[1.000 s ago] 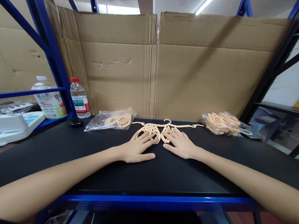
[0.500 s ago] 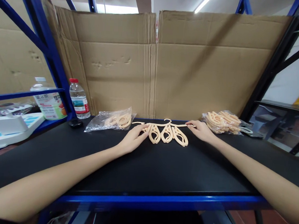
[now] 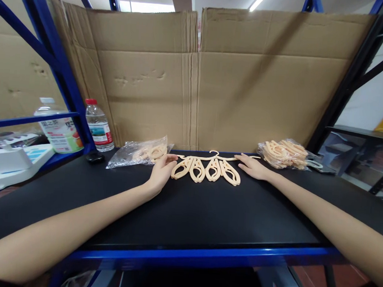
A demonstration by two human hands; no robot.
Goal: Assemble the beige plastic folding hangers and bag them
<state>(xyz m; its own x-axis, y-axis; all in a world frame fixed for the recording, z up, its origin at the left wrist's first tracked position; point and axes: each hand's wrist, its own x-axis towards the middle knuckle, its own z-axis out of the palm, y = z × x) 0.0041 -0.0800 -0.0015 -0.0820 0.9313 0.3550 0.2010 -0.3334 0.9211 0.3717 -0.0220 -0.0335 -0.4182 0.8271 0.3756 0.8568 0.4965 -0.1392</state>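
Note:
A cream plastic hanger [image 3: 205, 158] lies unfolded near the back of the black table, its hook pointing away from me. Just below its bar, several folded cream hangers [image 3: 197, 170] fan out side by side, overlapping it at their narrow tops. My left hand [image 3: 160, 172] is at the left end of this group, fingers stretched toward the bar's end and thumb apart; contact is hard to make out. On the other side my right hand [image 3: 254, 167] rests with extended fingers over the bar's right arm, whose tip shows beyond them.
A clear bag of cream hangers [image 3: 135, 153] lies behind my left hand; a fuller bag [image 3: 283, 154] sits at right. A red-capped water bottle [image 3: 98, 127], a black mouse-like object [image 3: 95, 157] and a white power strip [image 3: 17, 169] are at left. Cardboard [image 3: 272, 88] stands behind.
My left hand has moved left and back from the folded hangers, uncovering the leftmost one. My right hand stays at the bar's right arm. The view has shifted slightly.

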